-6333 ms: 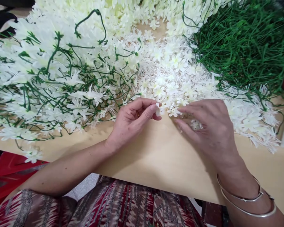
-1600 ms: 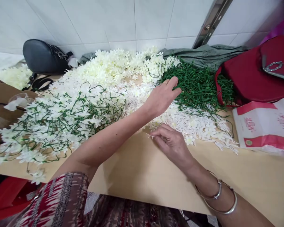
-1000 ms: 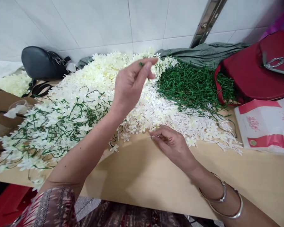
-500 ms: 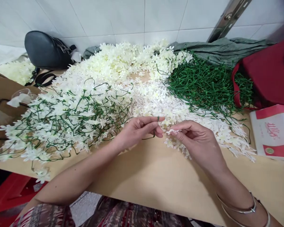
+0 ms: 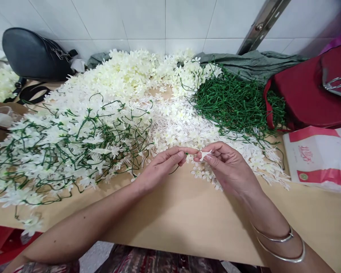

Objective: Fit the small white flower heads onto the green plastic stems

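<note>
At ten o'clock from the hands lies a mound point(image 5: 74, 140) of white blooms among green strands. The left hand point(image 5: 166, 163) pinches a stem point(image 5: 174, 170) between thumb and fingers, its tail curving out toward eight o'clock; it looks light and springy, best held near its tip. At three o'clock from that grip, the flower point(image 5: 206, 154) sits in a narrow pinch of the right hand point(image 5: 230, 163): probably feather-light, soft-petalled, easily creased, so best gripped at its base. At one o'clock is a green pile point(image 5: 235, 104).
</note>
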A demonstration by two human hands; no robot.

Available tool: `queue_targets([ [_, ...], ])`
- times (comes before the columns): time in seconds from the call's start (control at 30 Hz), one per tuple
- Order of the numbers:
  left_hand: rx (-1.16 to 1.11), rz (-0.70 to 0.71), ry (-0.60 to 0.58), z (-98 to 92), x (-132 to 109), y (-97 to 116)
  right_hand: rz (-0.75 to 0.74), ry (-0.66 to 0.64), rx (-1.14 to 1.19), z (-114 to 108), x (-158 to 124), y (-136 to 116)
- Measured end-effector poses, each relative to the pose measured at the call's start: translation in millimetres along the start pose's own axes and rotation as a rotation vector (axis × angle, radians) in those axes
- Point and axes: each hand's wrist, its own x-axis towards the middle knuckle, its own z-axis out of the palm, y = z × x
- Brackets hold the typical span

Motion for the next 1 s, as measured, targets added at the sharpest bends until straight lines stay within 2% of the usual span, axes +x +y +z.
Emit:
queue_targets([
  [0.1,-0.101,-0.029,-0.014,2.1,1.2,-4.6,0.015,-0.028,0.03,0.1,1.3,-1.9],
  [0.2,-0.101,-0.052,-0.018,2.8,3.5,-5.3,0.049,-0.058,0.031,-2.5,2.5,-0.4],
  [0.33,-0.05,0.015,0.018,2.5,3.2,-2.0,0.038,-0.052,0.02,-5.9,3.1,2.5],
  [0.53,0.3,0.213,0.122,6.0,-2.1,3.8,0.032,-0.06,0.058,-5.5,2.1,2.1],
  [0.63,0.356,0.232,0.125,9.4,-3.8,2.1,0.04,-0.055,0.062,-4.7,1.6,0.4],
  [0.83,0.209,0.138,0.162,12.4,-3.0,-6.7,0.085,-0.061,0.126,-4.4,0.9,-0.8],
  [1.0,0.008,0.078,0.176,13.2,-0.5,-3.0,0.151,-0.103,0.134,-3.1,-0.9,-0.7],
])
